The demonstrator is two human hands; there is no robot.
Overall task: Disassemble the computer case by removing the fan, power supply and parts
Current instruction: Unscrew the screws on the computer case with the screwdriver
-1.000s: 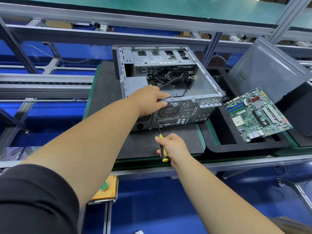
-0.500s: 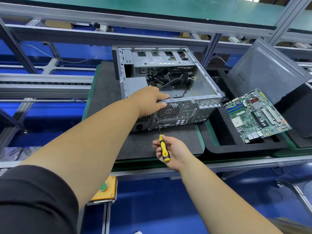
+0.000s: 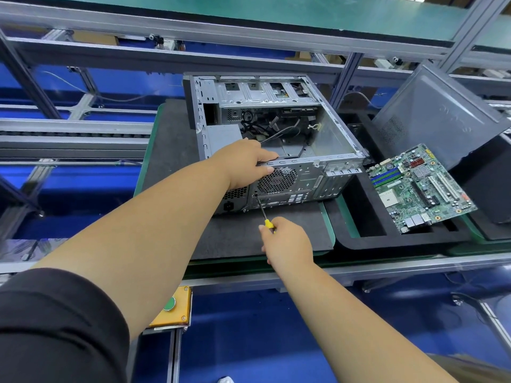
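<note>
An open grey computer case (image 3: 329,139) lies on its side on a dark foam mat (image 3: 171,150), its rear panel facing me. My left hand (image 3: 243,164) grips the top edge of that rear panel, just left of the round fan grille (image 3: 278,179). My right hand (image 3: 287,241) holds a yellow-handled screwdriver (image 3: 266,222); its tip touches the panel at the grille's lower left corner. The power supply (image 3: 235,200) sits at the case's lower left, partly hidden by my left wrist. Loose cables (image 3: 276,128) lie inside.
A green motherboard (image 3: 420,186) lies in a black foam tray (image 3: 367,241) to the right. A grey side panel (image 3: 431,114) leans behind it. A yellow box with a green button (image 3: 171,310) hangs below the bench edge. Aluminium rails cross behind.
My right hand has moved forward and its fingers have wrapped over the screwdriver handle, bringing the tip up to the rear panel. My left hand stays on the case edge.
</note>
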